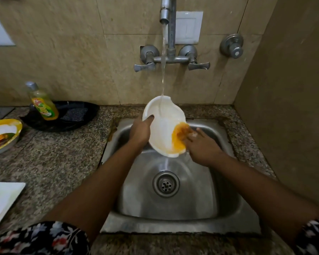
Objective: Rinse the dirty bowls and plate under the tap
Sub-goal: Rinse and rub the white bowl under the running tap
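Note:
A white bowl (162, 124) with a wavy rim is tilted over the steel sink (173, 203), under water that runs from the tap (165, 13). Orange sauce stains its lower right inside. My left hand (140, 132) grips the bowl's left rim, thumb inside. The fingers of my right hand (199, 144) lie flat on the orange stain inside the bowl. A yellow-rimmed bowl (2, 137) with orange and green residue stands on the counter at the far left. A white plate (0, 203) with orange smears lies at the lower left edge.
A dish soap bottle (42, 102) stands in a black pan (63, 116) behind the yellow bowl. Two tap handles (171, 65) and a round wall valve (232, 46) sit on the tiled wall. Speckled granite counter (63, 162) surrounds the sink. A side wall rises at the right.

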